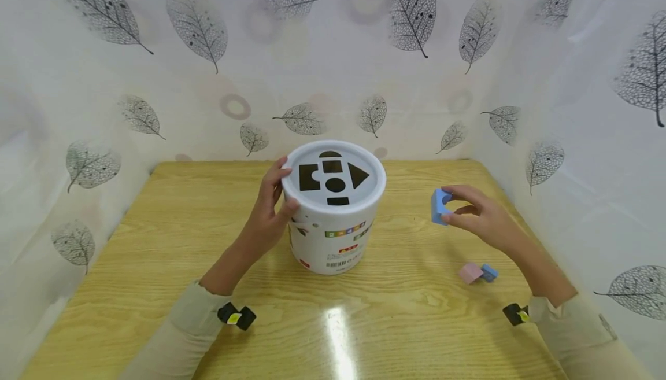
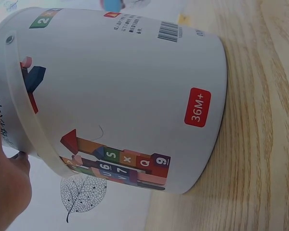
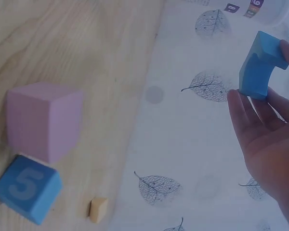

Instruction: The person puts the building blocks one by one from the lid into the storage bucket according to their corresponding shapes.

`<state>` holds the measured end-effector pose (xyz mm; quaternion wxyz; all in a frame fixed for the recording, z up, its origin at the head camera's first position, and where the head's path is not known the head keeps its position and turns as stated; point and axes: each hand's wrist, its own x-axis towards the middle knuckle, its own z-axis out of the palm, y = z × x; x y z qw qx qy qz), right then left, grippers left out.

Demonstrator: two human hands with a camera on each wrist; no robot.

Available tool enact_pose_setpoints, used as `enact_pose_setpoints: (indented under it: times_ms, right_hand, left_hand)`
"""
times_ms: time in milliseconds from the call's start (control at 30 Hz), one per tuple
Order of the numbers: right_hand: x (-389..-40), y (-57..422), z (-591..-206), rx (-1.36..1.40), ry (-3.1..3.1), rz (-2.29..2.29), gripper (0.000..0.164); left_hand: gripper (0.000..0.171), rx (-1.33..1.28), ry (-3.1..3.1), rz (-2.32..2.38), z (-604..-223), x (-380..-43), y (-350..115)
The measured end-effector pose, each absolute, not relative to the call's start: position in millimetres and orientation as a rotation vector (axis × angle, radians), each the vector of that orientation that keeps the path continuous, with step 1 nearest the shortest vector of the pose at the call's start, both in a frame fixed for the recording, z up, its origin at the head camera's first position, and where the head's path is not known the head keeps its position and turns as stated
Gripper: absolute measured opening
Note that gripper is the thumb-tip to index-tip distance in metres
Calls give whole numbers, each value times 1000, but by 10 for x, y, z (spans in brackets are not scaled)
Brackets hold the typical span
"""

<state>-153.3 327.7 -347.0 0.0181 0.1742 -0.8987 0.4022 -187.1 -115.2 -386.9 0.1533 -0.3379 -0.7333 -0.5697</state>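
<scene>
A white bucket (image 1: 312,244) stands upright on the wooden table, its lid (image 1: 314,198) cut with several shaped holes: a triangle, a circle, a notched square and others. My left hand (image 1: 265,212) grips the bucket's left side at the top, thumb and fingers spread round the rim. To the right of the bucket, my right hand (image 1: 484,218) pinches a light-blue arch block (image 1: 437,209) between thumb and fingers, held up above the table. The right wrist view shows the curved notch of this arch block (image 3: 257,72) facing the palm.
Below the right hand lie a pink block (image 1: 470,273) and a blue block (image 1: 489,273) marked 5. The right wrist view also shows a small yellowish block (image 3: 98,210) near the table's edge. Leaf-printed curtains (image 1: 322,79) surround the table (image 1: 208,206) at the back and sides.
</scene>
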Motion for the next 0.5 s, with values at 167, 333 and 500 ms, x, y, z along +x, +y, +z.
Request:
enact_pose_setpoints:
  times_ms: [167,333,500]
  right_hand:
    - [-1558,3107,-3280,605,-2763,1255,57]
    - [-1591,2953,-3090,635,-2747,1259,56]
    - [-1680,2783,-2926,786,-2654,1244,56]
  left_hand:
    - [75,-963,-2109,-1638,-3870,-1860,-1154]
    - [75,-955,-2115,-1645,-3863,-1850,-1155]
    - [74,-964,-2107,-1641,-3861,-1859,-1151]
